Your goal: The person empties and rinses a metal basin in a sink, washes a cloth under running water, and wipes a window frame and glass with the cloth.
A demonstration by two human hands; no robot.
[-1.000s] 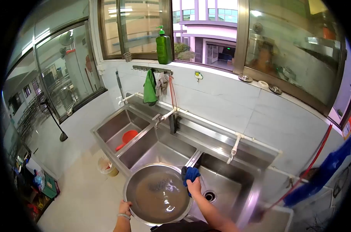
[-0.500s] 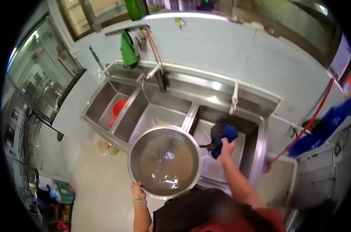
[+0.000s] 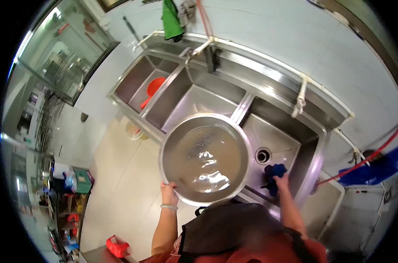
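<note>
A large round metal basin (image 3: 167,158) holds murky brownish water and rests at the front edge of the sinks. My left hand (image 3: 169,193) grips its lower left rim, fingers closed over it. In my right hand (image 3: 281,180) is a dark blue cloth (image 3: 274,174), bunched up low in the right sink compartment (image 3: 276,131), just below the drain (image 3: 263,155).
The middle sink compartment (image 3: 203,100) lies behind the basin. In the left one is a red scoop (image 3: 155,87). Taps (image 3: 299,105) stick out from the wall pipe. A green cloth (image 3: 172,22) hangs above. On the floor stands a bucket (image 3: 135,131).
My right hand has carried the blue cloth from beside the basin's rim into the right sink and toward its front. The view has tilted down. My left hand has stayed on the rim.
</note>
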